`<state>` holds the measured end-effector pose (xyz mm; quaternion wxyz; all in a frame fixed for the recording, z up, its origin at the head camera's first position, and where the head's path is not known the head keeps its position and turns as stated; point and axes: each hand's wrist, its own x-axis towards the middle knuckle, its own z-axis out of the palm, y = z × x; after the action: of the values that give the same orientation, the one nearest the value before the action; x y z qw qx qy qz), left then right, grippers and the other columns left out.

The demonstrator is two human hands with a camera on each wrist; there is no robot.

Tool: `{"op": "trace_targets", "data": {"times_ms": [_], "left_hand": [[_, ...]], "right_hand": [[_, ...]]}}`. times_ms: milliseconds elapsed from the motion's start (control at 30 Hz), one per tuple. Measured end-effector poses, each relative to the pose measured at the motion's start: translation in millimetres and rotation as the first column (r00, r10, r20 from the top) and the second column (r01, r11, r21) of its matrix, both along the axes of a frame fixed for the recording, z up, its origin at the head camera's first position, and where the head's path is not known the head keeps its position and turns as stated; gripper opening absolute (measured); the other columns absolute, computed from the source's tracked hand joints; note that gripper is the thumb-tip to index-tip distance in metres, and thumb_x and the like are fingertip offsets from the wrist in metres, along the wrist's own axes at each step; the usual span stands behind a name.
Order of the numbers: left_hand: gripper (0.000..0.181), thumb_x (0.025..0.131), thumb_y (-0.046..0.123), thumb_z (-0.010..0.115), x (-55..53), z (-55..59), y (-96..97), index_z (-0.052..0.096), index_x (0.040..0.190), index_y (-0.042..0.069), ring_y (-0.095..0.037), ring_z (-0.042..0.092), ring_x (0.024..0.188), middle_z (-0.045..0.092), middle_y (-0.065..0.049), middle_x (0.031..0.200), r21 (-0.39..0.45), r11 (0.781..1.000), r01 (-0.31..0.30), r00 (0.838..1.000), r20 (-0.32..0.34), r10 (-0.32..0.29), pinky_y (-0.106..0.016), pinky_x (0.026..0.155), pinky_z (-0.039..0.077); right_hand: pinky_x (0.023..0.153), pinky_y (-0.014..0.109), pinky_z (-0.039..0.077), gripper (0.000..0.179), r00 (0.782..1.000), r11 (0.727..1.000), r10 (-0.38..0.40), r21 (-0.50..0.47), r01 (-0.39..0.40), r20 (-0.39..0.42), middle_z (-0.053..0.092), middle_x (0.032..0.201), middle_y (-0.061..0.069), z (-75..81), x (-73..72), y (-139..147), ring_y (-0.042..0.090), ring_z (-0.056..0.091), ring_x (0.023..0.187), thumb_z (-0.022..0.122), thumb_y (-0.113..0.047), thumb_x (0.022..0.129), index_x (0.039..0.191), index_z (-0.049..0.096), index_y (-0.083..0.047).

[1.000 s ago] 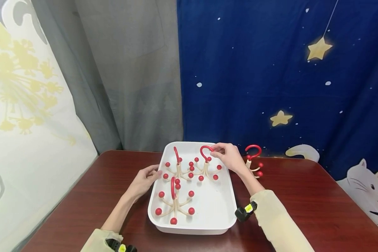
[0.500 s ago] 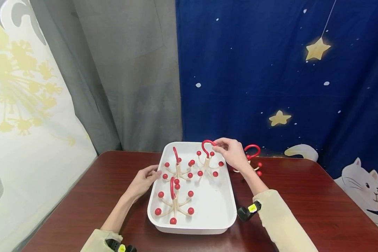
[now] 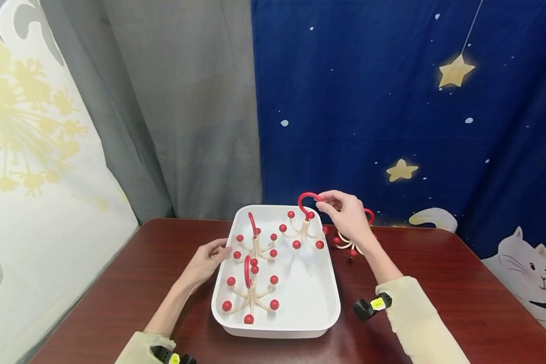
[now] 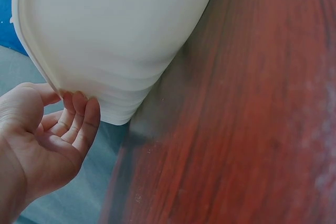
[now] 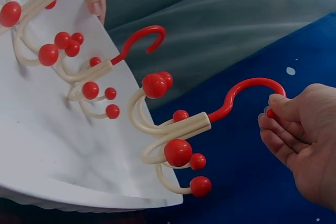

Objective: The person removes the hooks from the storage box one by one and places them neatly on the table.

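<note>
While the white tray (image 3: pixel 275 331) is being pinched at its edge by the left hand (image 3: pixel 206 263), the many-armed hanger (image 5: pixel 189 125), judged light, stiff and slick, is being held above the far-right corner, its red hook (image 5: pixel 255 82), likely the best grip, being pinched by the right hand (image 3: pixel 349 217).

The hook (image 5: pixel 229 99) looks glossy plastic, the tray (image 3: pixel 307 288) smooth
</note>
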<state>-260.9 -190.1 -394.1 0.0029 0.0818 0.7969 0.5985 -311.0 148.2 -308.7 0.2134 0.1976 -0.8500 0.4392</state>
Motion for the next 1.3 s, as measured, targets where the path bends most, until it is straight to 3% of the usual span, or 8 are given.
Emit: {"op": "trace_targets", "data": {"times_ms": [400, 533, 667, 800, 967, 1167, 1300], "left_hand": [[0.045, 0.092, 0.013, 0.055, 0.4, 0.3, -0.4, 0.043, 0.131, -0.006, -0.037, 0.06, 0.093, 0.058, -0.028, 0.098, 0.003, 1.0, 0.005, 1.0, 0.002, -0.005, -0.043, 0.085, 0.047], [0.044, 0.092, 0.013, 0.055, 0.6, 0.0, -0.4, 0.042, 0.13, -0.006, -0.038, 0.059, 0.094, 0.057, -0.029, 0.099, 0.008, 1.0, 0.008, 1.0, 0.001, -0.008, -0.044, 0.085, 0.047], [0.044, 0.092, 0.013, 0.055, 1.0, 0.5, -0.2, 0.043, 0.13, -0.006, -0.038, 0.059, 0.094, 0.058, -0.029, 0.099, 0.007, 1.0, 0.008, 1.0, -0.003, -0.008, -0.044, 0.085, 0.047], [0.045, 0.092, 0.013, 0.055, 1.4, 1.2, 0.0, 0.042, 0.131, -0.006, -0.037, 0.06, 0.094, 0.058, -0.028, 0.099, 0.005, 1.0, 0.007, 1.0, 0.0, -0.007, -0.043, 0.085, 0.047], [0.044, 0.092, 0.013, 0.054, 0.6, 1.2, 0.0, 0.042, 0.131, -0.006, -0.037, 0.06, 0.094, 0.058, -0.028, 0.098, 0.005, 1.0, 0.015, 1.0, 0.001, -0.015, -0.042, 0.084, 0.048], [0.045, 0.092, 0.015, 0.056, -9.8, -10.8, -4.1, 0.044, 0.131, -0.003, -0.035, 0.061, 0.091, 0.06, -0.025, 0.096, 0.024, 1.0, 0.013, 1.0, 0.009, -0.014, -0.04, 0.083, 0.049], [0.046, 0.091, 0.019, 0.058, -16.5, -22.0, -6.7, 0.045, 0.13, 0.0, -0.03, 0.062, 0.09, 0.061, -0.021, 0.095, 0.022, 1.0, -0.003, 1.0, 0.002, 0.003, -0.036, 0.082, 0.05]], "right_hand": [[0.075, 0.025, 0.05, 0.025, 0.999, 0.999, -0.013, -0.037, 0.011, -0.052, 0.067, 0.089, 0.001, 15.4, 15.6, 20.8, 0.011, 0.064, 0.081, 0.066, -0.028, 0.084, 0.103, 0.066, -0.013], [0.068, 0.017, 0.049, 0.024, 0.998, 0.999, -0.014, -0.053, 0.01, -0.068, 0.068, 0.089, 0.004, 20.2, 20.0, 29.4, 0.012, 0.064, 0.08, 0.066, -0.025, 0.084, 0.104, 0.066, -0.011], [0.065, 0.016, 0.048, 0.023, 0.996, 0.997, -0.006, -0.076, 0.0, -0.084, 0.067, 0.09, 0.012, 32.6, 35.0, 33.6, 0.012, 0.065, 0.08, 0.065, -0.015, 0.085, 0.105, 0.065, -0.004], [0.07, 0.014, 0.048, 0.022, 0.992, 0.998, -0.017, -0.068, 0.009, -0.122, 0.066, 0.09, 0.018, 44.4, 50.1, 38.0, 0.008, 0.065, 0.08, 0.063, -0.008, 0.086, 0.105, 0.063, 0.002], [0.072, 0.012, 0.047, 0.021, 0.984, 0.997, -0.032, -0.079, 0.018, -0.173, 0.065, 0.089, 0.02, 50.2, 56.7, 50.8, 0.004, 0.064, 0.078, 0.064, -0.005, 0.085, 0.104, 0.063, 0.004], [0.072, 0.012, 0.047, 0.021, 0.975, 0.994, -0.046, -0.109, 0.022, -0.217, 0.065, 0.087, 0.019, 53.0, 58.6, 70.5, 0.006, 0.064, 0.078, 0.064, -0.001, 0.083, 0.104, 0.063, 0.004], [0.071, 0.012, 0.047, 0.023, 0.968, 0.99, -0.07, -0.132, 0.038, -0.24, 0.066, 0.085, 0.009, 51.9, 54.7, 86.7, 0.004, 0.064, 0.076, 0.066, 0.001, 0.081, 0.103, 0.064, 0.006]]}}
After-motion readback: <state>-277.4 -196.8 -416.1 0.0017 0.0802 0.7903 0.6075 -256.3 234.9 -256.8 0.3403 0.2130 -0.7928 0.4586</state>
